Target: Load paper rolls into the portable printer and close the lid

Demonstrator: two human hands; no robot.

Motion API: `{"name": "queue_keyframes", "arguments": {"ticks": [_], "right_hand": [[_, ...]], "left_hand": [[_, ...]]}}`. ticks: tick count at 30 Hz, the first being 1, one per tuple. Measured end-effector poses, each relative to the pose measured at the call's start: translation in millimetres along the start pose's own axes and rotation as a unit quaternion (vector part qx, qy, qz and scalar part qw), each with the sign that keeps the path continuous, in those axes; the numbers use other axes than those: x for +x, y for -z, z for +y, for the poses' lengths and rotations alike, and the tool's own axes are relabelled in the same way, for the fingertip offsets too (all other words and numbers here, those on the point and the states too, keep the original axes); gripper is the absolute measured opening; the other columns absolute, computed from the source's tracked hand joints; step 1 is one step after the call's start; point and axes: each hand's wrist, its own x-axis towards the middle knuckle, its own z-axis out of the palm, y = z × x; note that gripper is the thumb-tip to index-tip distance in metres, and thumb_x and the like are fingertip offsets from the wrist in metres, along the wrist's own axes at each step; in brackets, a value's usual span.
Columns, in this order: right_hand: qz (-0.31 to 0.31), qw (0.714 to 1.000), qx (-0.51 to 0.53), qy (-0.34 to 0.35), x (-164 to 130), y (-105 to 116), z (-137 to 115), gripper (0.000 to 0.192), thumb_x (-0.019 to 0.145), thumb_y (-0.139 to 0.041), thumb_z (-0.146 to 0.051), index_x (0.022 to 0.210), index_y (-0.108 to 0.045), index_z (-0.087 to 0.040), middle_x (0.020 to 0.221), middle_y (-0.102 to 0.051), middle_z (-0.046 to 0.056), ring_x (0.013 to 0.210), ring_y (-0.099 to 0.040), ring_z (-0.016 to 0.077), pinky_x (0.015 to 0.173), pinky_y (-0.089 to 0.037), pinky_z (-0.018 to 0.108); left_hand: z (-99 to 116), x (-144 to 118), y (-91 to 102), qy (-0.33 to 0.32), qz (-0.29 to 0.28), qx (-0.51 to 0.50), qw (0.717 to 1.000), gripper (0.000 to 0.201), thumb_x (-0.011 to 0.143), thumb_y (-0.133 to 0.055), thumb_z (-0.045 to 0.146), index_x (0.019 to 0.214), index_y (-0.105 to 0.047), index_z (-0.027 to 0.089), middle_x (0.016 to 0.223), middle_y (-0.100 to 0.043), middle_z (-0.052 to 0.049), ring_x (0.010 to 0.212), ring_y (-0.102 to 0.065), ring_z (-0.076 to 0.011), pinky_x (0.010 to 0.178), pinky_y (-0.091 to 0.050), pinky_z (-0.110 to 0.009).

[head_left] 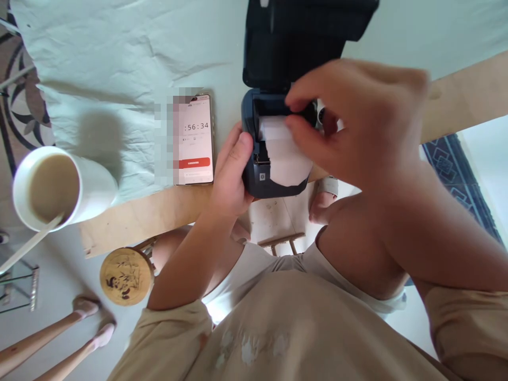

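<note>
A small dark portable receipt printer [249, 177] stands at the table's front edge with its black lid [293, 47] swung up and back. Inside sits a white paper roll [270, 127], its loose strip hanging over the front with an uneven end. My left hand [234, 169] grips the printer's left side, thumb on the casing. Over the compartment, my right hand [353, 116] is curled, thumb and index finger close together at the roll's right part. The hand is slightly blurred and hides that side of the printer.
A phone [196, 140] showing a timer lies left of the printer. Farther left is a white cup [97, 180] of brown drink with a spoon handle [32, 243]. Pale cloth [130, 58] covers the wooden table [159, 211]. A round stool [126, 276] and another person's feet [95, 323] are below.
</note>
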Motion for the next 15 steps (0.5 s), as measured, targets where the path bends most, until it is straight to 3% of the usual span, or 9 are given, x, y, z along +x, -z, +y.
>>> {"name": "queue_keyframes", "arguments": {"ticks": [3,7,9,11,13,15], "right_hand": [[-0.076,0.994,-0.072,0.029,0,1,-2,0.021,0.094,-0.05,-0.037,0.093,-0.07,-0.028,0.094,-0.074,-0.003,0.068,-0.062,0.0172,0.049,-0.025,0.033],[-0.131,0.984,-0.122,0.006,0,1,-2,0.015,0.086,-0.06,-0.043,0.095,-0.067,-0.033,0.071,-0.067,-0.002,0.053,-0.047,0.0173,0.047,-0.017,0.035],[-0.128,0.988,-0.083,0.003,0,6,-3,0.019,0.081,-0.065,-0.04,0.099,-0.065,-0.034,0.068,-0.064,-0.002,0.051,-0.046,0.0171,0.046,-0.021,0.035],[-0.114,0.993,0.025,0.0,-1,16,-3,0.022,0.077,-0.069,-0.033,0.099,-0.064,-0.032,0.075,-0.067,-0.005,0.051,-0.047,0.014,0.048,-0.032,0.036],[-0.098,0.981,0.167,-0.025,-2,27,2,0.026,0.079,-0.069,-0.029,0.103,-0.062,-0.032,0.098,-0.071,-0.007,0.058,-0.056,0.0113,0.053,-0.045,0.035],[-0.053,0.961,0.262,-0.072,-3,32,15,0.028,0.088,-0.062,-0.032,0.115,-0.059,-0.033,0.124,-0.066,-0.005,0.079,-0.067,0.0131,0.059,-0.053,0.032]], "left_hand": [[-1,-1,-0.9,-0.019,0.012,0.017,1.0,0.038,0.096,-0.055,0.057,0.11,-0.068,0.024,0.123,-0.069,-0.005,0.135,-0.059,-0.0269,0.106,-0.054,-0.035],[1,-1,-3.7,-0.042,0.008,0.042,0.998,0.033,0.094,-0.06,0.055,0.105,-0.069,0.025,0.108,-0.07,-0.004,0.125,-0.065,-0.0272,0.096,-0.057,-0.034],[1,-1,-5.0,-0.049,-0.002,0.044,0.998,0.034,0.092,-0.062,0.056,0.103,-0.07,0.025,0.107,-0.071,-0.004,0.125,-0.065,-0.0277,0.097,-0.057,-0.034],[2,0,-5.8,-0.044,0.002,0.051,0.998,0.04,0.092,-0.06,0.061,0.106,-0.069,0.025,0.112,-0.071,-0.005,0.13,-0.062,-0.0291,0.1,-0.057,-0.035],[1,0,-5.6,-0.032,0.029,0.068,0.997,0.049,0.093,-0.053,0.068,0.108,-0.068,0.024,0.12,-0.071,-0.007,0.137,-0.057,-0.0311,0.103,-0.057,-0.038],[1,2,-4.2,-0.019,0.048,0.071,0.996,0.052,0.095,-0.047,0.07,0.107,-0.067,0.023,0.126,-0.07,-0.006,0.14,-0.054,-0.0316,0.105,-0.057,-0.04]]}}
